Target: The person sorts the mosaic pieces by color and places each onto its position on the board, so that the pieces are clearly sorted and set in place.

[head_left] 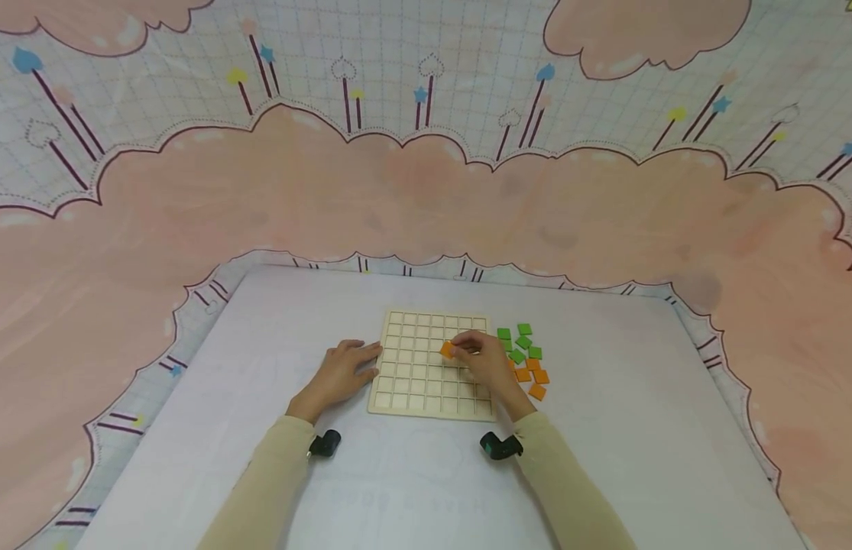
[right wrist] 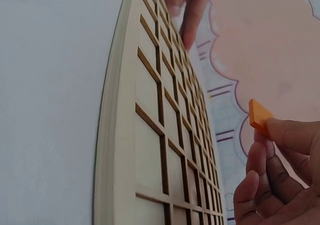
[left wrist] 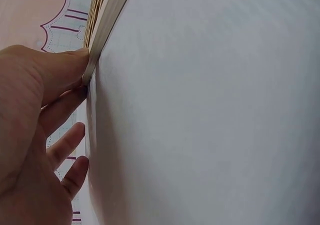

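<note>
A pale wooden grid board (head_left: pixel 406 406) with square recesses lies flat on the white table. My right hand (head_left: pixel 486 362) pinches a small square orange tile (head_left: pixel 447 349) between thumb and fingers over the board's right half. In the right wrist view the tile (right wrist: pixel 260 117) is held up above the grid, the other fingers loosely bent. At the board's left side, my left hand (head_left: pixel 342 371) rests with its fingers extended against the edge. The left wrist view has thumb and forefinger touching the board's edge (left wrist: pixel 107 22), the remaining fingers spread apart.
Several green tiles (head_left: pixel 524 342) lie loose to the right of the board. Several orange tiles (head_left: pixel 538 392) lie nearer me, some partly behind the right hand and wrist. The table (head_left: pixel 412 489) backs onto a patterned cloth (head_left: pixel 398 198).
</note>
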`<action>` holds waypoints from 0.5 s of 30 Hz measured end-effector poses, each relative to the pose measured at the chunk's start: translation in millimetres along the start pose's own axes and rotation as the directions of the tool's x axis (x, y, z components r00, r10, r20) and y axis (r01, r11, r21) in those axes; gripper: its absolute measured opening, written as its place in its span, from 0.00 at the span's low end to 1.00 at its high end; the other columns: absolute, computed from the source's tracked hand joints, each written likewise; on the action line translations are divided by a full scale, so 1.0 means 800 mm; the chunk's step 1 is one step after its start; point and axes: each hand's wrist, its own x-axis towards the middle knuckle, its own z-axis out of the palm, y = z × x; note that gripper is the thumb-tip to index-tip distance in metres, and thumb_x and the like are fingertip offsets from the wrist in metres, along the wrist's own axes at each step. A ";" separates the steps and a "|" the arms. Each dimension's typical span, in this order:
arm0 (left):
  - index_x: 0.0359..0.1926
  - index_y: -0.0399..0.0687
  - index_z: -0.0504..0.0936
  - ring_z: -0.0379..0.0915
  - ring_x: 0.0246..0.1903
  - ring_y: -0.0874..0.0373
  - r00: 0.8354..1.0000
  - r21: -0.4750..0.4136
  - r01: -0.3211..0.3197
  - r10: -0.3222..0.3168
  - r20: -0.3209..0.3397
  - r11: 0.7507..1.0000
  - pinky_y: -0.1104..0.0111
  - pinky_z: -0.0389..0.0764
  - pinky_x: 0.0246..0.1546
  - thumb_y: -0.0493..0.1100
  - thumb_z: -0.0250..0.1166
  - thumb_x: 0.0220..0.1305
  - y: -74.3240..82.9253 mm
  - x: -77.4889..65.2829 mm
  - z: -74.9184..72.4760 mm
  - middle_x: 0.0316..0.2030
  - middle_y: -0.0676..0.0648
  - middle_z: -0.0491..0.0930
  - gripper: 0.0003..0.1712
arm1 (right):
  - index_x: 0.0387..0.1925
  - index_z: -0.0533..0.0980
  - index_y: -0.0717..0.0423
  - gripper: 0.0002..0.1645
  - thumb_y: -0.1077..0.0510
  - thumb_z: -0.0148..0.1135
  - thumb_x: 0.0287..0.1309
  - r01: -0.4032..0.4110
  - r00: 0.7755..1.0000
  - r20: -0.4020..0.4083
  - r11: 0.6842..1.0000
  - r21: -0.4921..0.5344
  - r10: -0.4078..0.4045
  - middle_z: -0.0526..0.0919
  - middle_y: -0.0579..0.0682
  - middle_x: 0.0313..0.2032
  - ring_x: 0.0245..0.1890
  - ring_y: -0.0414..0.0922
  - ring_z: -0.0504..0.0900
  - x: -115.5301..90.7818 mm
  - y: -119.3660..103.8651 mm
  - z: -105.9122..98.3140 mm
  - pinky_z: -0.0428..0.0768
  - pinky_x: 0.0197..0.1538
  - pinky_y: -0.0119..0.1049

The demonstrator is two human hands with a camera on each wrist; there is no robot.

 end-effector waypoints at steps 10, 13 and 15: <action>0.68 0.51 0.72 0.73 0.39 0.58 0.996 -0.047 0.066 -0.063 0.057 0.997 0.59 0.76 0.46 0.49 0.64 0.67 -0.002 0.003 -0.004 0.69 0.51 0.70 0.29 | 0.39 0.83 0.53 0.05 0.59 0.67 0.60 -0.037 0.999 0.030 0.998 0.044 0.035 0.87 0.49 0.40 0.39 0.43 0.82 0.007 -0.008 0.010 0.81 0.47 0.37; 0.68 0.52 0.72 0.68 0.31 0.61 0.997 -0.042 0.050 -0.047 0.059 0.998 0.65 0.71 0.38 0.49 0.64 0.67 -0.004 0.003 -0.005 0.69 0.51 0.70 0.30 | 0.39 0.83 0.54 0.06 0.60 0.67 0.60 -0.056 0.998 0.034 0.995 0.080 0.054 0.87 0.51 0.40 0.39 0.43 0.82 0.010 -0.011 0.013 0.82 0.47 0.36; 0.68 0.52 0.72 0.65 0.28 0.63 0.998 -0.040 0.039 -0.037 0.057 0.998 0.68 0.69 0.33 0.49 0.63 0.67 -0.004 0.003 -0.004 0.69 0.52 0.70 0.30 | 0.40 0.83 0.54 0.06 0.60 0.67 0.61 -0.079 0.996 0.043 0.991 0.105 0.075 0.86 0.51 0.41 0.40 0.42 0.82 0.013 -0.013 0.015 0.82 0.48 0.35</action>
